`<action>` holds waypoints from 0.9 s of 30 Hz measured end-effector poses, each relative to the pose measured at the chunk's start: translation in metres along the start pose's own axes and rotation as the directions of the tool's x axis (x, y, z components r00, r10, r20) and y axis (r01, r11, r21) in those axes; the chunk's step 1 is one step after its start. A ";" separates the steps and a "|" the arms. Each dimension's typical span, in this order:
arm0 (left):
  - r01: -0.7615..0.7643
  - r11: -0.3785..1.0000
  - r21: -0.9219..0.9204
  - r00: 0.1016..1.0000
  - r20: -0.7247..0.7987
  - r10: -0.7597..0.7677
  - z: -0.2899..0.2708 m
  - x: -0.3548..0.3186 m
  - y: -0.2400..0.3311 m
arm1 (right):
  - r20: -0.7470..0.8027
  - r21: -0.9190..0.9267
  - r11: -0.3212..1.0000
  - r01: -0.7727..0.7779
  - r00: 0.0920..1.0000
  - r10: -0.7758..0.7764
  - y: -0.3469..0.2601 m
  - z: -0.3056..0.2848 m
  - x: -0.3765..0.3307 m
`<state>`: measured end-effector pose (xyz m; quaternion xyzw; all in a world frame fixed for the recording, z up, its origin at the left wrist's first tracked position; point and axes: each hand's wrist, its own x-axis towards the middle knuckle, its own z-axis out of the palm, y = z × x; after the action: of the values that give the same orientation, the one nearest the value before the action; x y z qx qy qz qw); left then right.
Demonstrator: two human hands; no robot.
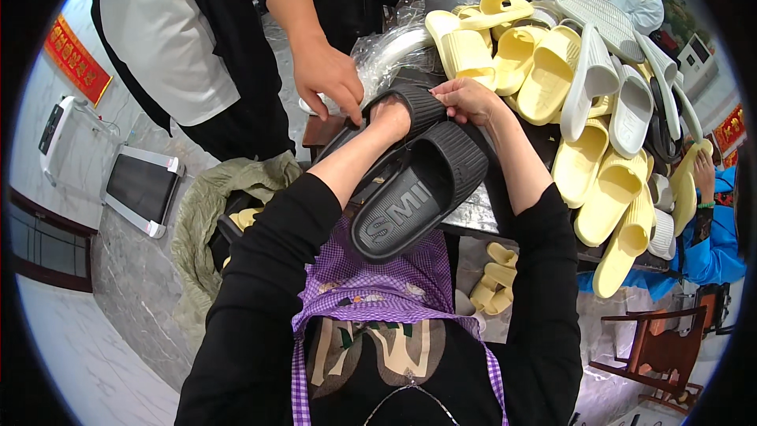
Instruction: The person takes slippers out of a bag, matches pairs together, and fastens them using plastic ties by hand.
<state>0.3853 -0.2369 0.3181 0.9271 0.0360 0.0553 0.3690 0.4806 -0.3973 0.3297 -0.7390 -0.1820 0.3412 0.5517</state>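
Observation:
A pair of black slide slippers is in front of me at the table's edge. My left hand reaches in under the ribbed strap of the farther black slipper, so its fingers are hidden. With closed fingers my right hand pinches that slipper at its strap edge. Closer to me, the second black slipper is tilted, its insole with raised letters facing up; what supports it is hidden. Another person's hand hangs just beyond my left hand, fingers pointing down.
Yellow slippers and grey slippers are heaped on the table at right. Clear plastic wrap lies at the far side. A greenish sack stands at left on the floor, a wooden chair at lower right.

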 end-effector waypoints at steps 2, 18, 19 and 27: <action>0.006 1.000 -0.028 1.000 0.001 -0.006 -0.002 0.003 0.005 | 0.018 -0.003 1.000 0.003 1.000 -0.003 -0.002 -0.003 0.004; -0.120 0.986 -0.112 0.993 -0.030 0.117 0.072 0.060 -0.087 | 0.191 0.067 0.996 0.061 0.979 -0.073 -0.001 0.011 -0.001; -0.078 0.994 -0.077 0.996 -0.052 0.074 0.073 0.062 -0.092 | 0.200 0.035 0.998 0.047 0.978 -0.053 0.000 0.010 0.002; -0.286 0.958 0.040 0.942 -0.172 0.288 0.058 0.057 -0.096 | 0.010 -0.124 0.991 0.054 0.999 -0.053 -0.017 0.018 -0.012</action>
<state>0.4467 -0.2010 0.2142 0.9165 -0.0664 0.1900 0.3458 0.4610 -0.3876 0.3461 -0.7655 -0.2245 0.3170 0.5130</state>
